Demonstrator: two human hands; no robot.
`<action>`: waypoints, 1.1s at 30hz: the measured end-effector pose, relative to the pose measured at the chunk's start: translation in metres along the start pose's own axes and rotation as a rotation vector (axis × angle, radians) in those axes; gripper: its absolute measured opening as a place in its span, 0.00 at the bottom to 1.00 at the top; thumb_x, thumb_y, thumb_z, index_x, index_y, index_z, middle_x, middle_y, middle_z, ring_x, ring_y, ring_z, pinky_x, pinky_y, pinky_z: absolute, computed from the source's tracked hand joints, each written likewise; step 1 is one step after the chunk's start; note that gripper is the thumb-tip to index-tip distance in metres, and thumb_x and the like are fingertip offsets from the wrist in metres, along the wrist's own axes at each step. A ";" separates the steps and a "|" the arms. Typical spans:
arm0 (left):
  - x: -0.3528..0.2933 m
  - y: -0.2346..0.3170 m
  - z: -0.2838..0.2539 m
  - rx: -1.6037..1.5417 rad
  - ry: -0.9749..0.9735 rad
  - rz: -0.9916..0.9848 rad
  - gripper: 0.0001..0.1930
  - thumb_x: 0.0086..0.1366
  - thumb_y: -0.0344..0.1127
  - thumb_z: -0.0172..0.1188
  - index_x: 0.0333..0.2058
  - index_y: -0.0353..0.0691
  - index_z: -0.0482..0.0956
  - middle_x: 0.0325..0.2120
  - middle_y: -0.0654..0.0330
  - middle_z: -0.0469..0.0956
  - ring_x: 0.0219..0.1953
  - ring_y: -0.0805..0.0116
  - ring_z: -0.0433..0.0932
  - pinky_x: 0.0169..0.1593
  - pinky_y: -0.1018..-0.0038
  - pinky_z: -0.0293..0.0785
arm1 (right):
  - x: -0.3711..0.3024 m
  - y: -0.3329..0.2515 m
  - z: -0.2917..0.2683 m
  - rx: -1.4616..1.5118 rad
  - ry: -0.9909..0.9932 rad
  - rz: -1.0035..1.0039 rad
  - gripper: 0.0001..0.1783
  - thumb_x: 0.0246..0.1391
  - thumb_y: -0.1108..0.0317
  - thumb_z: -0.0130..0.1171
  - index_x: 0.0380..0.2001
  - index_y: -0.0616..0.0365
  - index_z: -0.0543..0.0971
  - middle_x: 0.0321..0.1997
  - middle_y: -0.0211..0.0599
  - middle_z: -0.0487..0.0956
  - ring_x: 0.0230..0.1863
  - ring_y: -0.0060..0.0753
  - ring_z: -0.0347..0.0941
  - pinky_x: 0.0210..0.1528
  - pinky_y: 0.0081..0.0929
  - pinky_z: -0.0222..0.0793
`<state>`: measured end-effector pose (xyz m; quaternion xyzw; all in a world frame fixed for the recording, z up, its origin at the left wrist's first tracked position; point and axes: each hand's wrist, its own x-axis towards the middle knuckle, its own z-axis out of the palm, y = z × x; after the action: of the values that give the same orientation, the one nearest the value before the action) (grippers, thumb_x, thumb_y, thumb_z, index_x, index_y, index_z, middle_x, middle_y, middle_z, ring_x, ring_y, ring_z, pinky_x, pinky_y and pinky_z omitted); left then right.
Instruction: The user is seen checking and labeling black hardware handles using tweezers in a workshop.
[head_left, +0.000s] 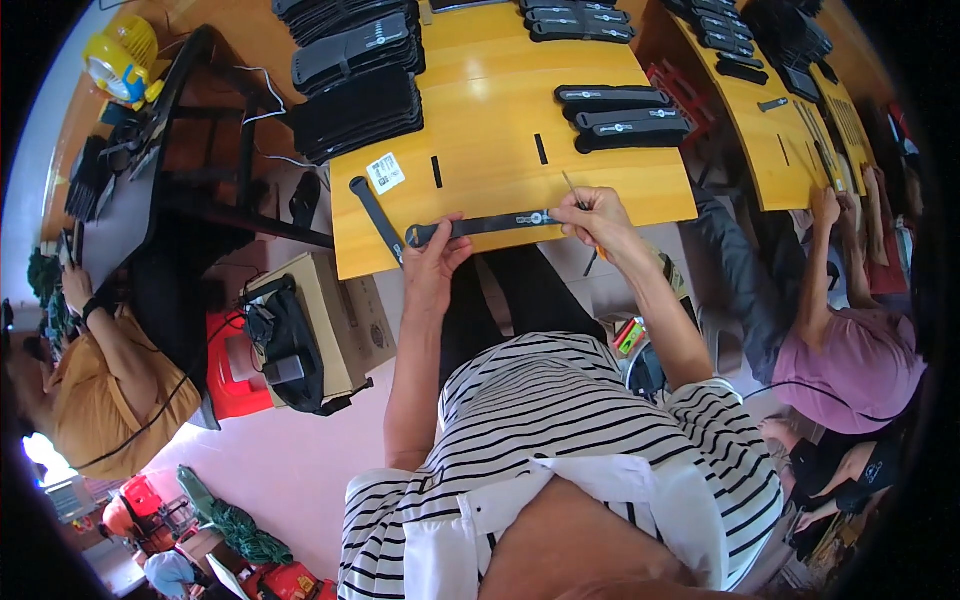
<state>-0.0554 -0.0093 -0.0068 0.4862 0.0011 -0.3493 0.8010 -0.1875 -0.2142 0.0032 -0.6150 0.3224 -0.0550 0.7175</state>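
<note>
A black strap (485,228) with a rounded end and a white print stretches between my hands over the near edge of the yellow table (480,120). My left hand (437,255) grips its rounded end between thumb and fingers. At the printed end, my right hand (597,218) is closed round a thin pointed tool (568,182), its tip sticking up past the fingers; the tool's exact kind is unclear. The right fingertips also touch the strap. A second black strap (376,215) lies slantwise by the table's left edge, next to a white printed label (385,173).
Stacked black straps (355,115) fill the table's far left, with bundles (630,120) at the right. Two dark slots (541,149) mark the tabletop. A cardboard box (350,320) with a black bag (300,345) stands left. People work at tables on both sides.
</note>
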 end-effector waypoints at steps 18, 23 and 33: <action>0.141 0.004 -0.026 0.609 0.084 0.205 0.06 0.54 0.28 0.59 0.25 0.30 0.76 0.15 0.62 0.74 0.14 0.78 0.70 0.18 0.83 0.66 | 0.126 0.017 0.008 -0.462 0.610 -0.310 0.09 0.42 0.67 0.61 0.21 0.64 0.78 0.20 0.46 0.77 0.21 0.42 0.74 0.28 0.34 0.69; 0.139 0.009 -0.006 0.769 0.244 0.245 0.06 0.51 0.29 0.61 0.23 0.31 0.78 0.12 0.64 0.72 0.13 0.77 0.68 0.18 0.79 0.64 | 0.131 0.014 0.009 -0.488 0.671 -0.306 0.10 0.42 0.65 0.61 0.23 0.63 0.79 0.22 0.51 0.76 0.28 0.50 0.74 0.35 0.39 0.68; 0.150 0.004 -0.016 0.946 0.283 0.372 0.07 0.50 0.30 0.63 0.21 0.32 0.77 0.11 0.65 0.70 0.11 0.78 0.65 0.15 0.78 0.59 | 0.127 0.002 0.018 -0.639 0.690 -0.279 0.10 0.44 0.65 0.59 0.25 0.62 0.79 0.27 0.51 0.77 0.34 0.52 0.73 0.38 0.43 0.68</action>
<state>0.0656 -0.0794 -0.0635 0.8290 -0.1347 -0.0947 0.5345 -0.0784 -0.2586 -0.0485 -0.7878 0.4564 -0.2494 0.3301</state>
